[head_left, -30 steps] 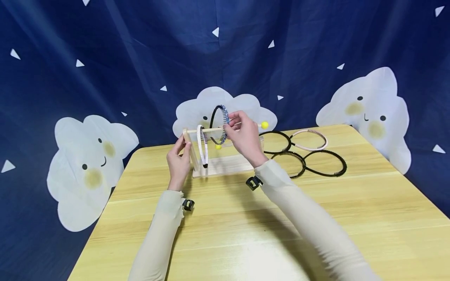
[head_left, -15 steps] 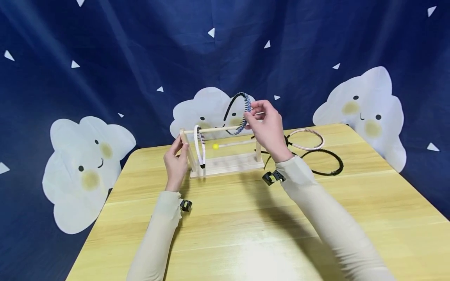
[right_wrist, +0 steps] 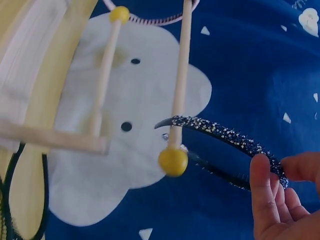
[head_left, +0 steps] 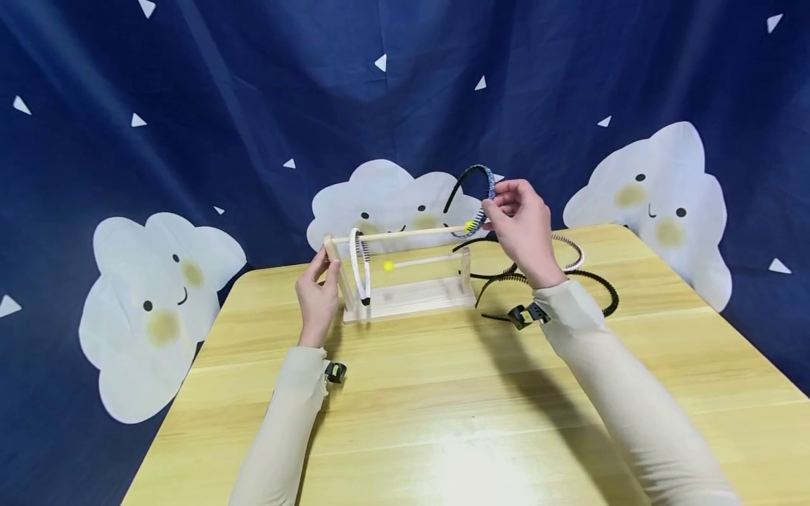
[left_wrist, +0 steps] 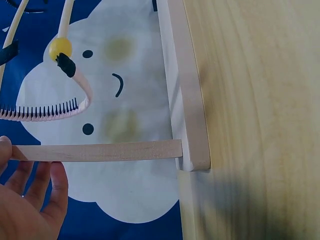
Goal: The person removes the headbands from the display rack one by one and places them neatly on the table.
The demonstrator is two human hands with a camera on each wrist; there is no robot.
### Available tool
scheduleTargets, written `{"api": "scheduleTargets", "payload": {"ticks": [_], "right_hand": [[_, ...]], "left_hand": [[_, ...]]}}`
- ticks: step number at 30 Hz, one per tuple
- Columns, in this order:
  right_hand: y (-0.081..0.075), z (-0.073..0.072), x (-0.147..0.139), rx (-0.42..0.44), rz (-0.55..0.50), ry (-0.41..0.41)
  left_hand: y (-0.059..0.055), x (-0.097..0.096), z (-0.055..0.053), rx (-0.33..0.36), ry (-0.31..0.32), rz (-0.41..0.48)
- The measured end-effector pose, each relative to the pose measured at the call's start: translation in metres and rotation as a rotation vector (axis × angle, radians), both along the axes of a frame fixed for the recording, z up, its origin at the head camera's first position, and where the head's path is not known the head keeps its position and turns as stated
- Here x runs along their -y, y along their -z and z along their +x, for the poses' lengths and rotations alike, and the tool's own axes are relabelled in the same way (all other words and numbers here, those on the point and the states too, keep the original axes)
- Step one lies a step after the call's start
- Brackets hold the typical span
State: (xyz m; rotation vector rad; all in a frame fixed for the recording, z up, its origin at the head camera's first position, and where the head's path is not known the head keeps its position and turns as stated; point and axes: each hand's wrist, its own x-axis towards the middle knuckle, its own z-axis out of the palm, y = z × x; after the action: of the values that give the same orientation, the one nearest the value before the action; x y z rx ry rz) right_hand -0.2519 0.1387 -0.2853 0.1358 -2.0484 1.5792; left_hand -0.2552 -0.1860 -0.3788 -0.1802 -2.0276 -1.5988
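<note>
My left hand grips the left upright of a pale wooden headband rack, thumb and fingers on either side of the post. With thumb and fingertips, my right hand pinches a blue glittery headband that has comb teeth inside. In the right wrist view the rack's upper rod still passes through this headband's loop, close to the rod's yellow end ball. A white toothed headband hangs on the same rod near the left upright. The lower rod ends in another yellow ball.
To the right of the rack, several headbands lie on the wooden table, among them a black one and a pale pink one, partly behind my right arm. A dark blue curtain with white clouds hangs behind.
My right hand has slid the blue headband rightward along the upper rod, from mid-rod to the yellow ball at its end. My left hand stays on the upright.
</note>
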Motion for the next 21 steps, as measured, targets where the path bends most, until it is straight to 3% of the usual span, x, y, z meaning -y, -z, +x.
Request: {"api": "scheduleTargets", "payload": {"ticks": [9, 16, 21], "right_hand": [[0.009, 0.005, -0.036, 0.057, -0.061, 0.014], [0.015, 0.008, -0.070, 0.101, -0.146, -0.003], [0.021, 0.008, -0.110, 0.133, -0.239, -0.015]], "left_hand": [[0.026, 0.011, -0.024, -0.016, -0.022, 0.014], [0.026, 0.017, -0.021, -0.032, -0.021, 0.005], [0.025, 0.020, -0.017, -0.034, -0.021, 0.006]]}}
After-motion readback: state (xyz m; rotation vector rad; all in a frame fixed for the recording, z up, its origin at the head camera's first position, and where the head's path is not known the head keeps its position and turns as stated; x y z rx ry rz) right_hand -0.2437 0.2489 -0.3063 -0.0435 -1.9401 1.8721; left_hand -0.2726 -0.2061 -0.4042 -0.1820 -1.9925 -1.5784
